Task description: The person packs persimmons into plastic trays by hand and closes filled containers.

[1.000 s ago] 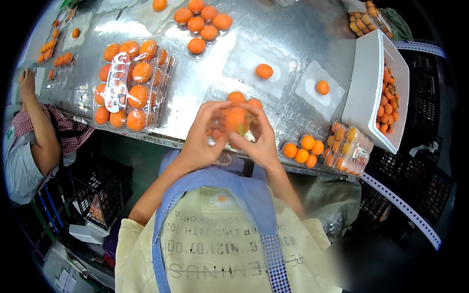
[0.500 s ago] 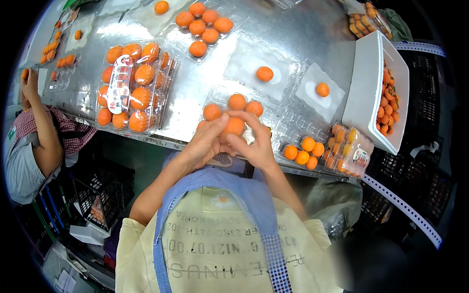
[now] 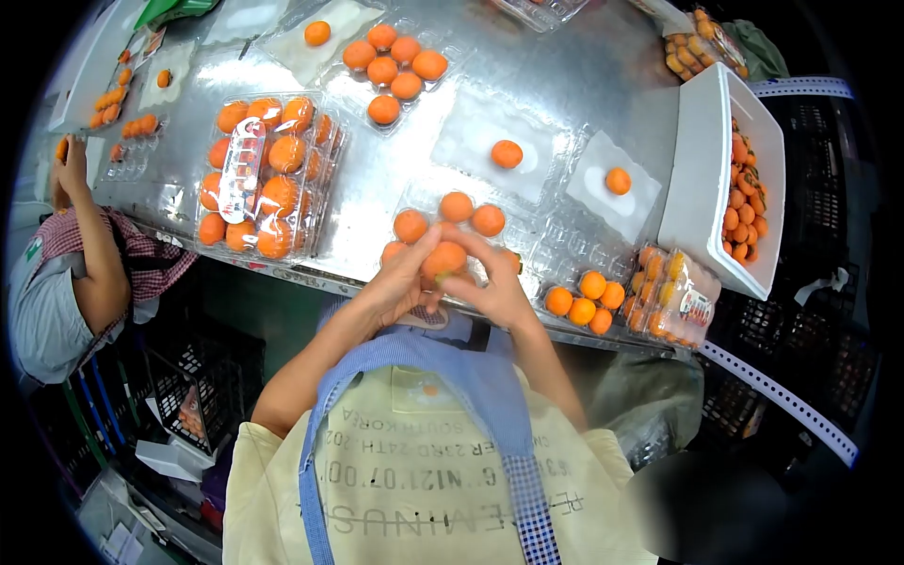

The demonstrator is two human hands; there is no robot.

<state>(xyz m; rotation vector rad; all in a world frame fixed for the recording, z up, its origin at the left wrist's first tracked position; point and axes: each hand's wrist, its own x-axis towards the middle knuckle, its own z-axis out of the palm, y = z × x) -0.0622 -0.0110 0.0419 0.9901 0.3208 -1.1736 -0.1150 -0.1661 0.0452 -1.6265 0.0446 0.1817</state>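
Observation:
Between both hands, just above the table's front edge, is a mandarin orange (image 3: 444, 256) with a greenish spot near its lower side. The fingers of my left hand (image 3: 403, 281) close around its left side. My right hand (image 3: 499, 290) curls over its right side, the thumb at the lower part. Right behind the hands lies an open clear plastic tray (image 3: 435, 192) holding several mandarins, such as one at the back (image 3: 457, 206); my hands partly hide it. Farther back, a single mandarin (image 3: 507, 153) rests on a translucent sheet.
Left stand closed clear packs of mandarins (image 3: 282, 197). An open tray of mandarins (image 3: 383, 109) lies at the back. To the right are loose small oranges (image 3: 581, 311), a labelled pack (image 3: 673, 299) and a white foam box (image 3: 692, 179) of fruit. A co-worker (image 3: 94, 273) works at far left.
The mandarin between my hands has turned, so its greenish spot now shows near the right thumb. The hands stay in nearly the same place; the view has shifted slightly.

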